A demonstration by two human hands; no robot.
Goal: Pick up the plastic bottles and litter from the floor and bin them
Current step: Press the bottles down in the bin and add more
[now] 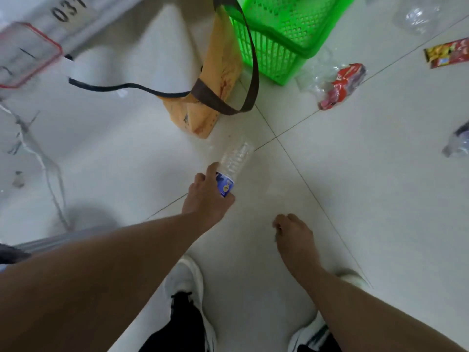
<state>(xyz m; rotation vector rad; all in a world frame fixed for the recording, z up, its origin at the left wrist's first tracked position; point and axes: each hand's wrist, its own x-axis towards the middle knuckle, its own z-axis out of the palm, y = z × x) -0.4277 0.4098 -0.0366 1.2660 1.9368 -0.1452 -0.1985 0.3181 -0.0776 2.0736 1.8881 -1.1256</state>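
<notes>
Clear plastic bottle [232, 168] gripped at its label by left hand [206, 196], right hand [291, 235] loosely curled, empty; best carried up-right from hand and dropped into green basket [286, 34].

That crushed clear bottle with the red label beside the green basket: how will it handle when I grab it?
The crushed bottle looks empty, so it is probably very light. Its flattened, crumpled walls will likely give further under the fingers rather than hold shape. Being squashed, it seems unlikely to roll away from the green basket.
</notes>
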